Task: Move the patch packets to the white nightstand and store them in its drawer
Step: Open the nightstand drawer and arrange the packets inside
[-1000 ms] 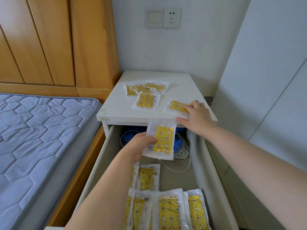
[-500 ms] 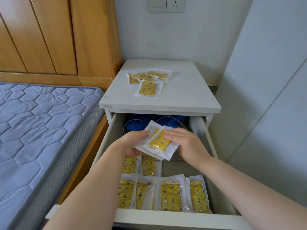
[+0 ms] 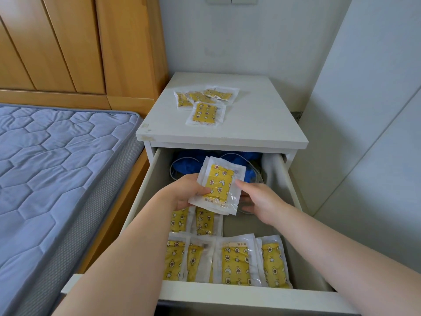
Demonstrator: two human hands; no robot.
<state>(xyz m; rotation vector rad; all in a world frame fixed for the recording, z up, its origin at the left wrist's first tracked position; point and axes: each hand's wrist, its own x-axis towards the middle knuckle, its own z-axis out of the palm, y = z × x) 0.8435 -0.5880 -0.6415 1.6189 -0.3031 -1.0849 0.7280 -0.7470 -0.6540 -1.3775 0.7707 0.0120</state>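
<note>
Head view: the left hand [image 3: 186, 193] grips a stack of patch packets [image 3: 219, 185] above the open drawer [image 3: 227, 293]. The right hand [image 3: 262, 201] pinches the stack's right edge. Stored packets [image 3: 232, 262] lie inside the drawer, and loose packets [image 3: 206, 111] lie on the white nightstand [image 3: 257, 126].

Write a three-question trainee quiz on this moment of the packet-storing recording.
1. True or false: the left hand grips the held packets over the open drawer.
2. Packets not yet stored lie on: A a chair, B the nightstand top, C the floor.
3. How many loose packets lie there?

Key: 1 true; 2 B; 3 four.
</note>
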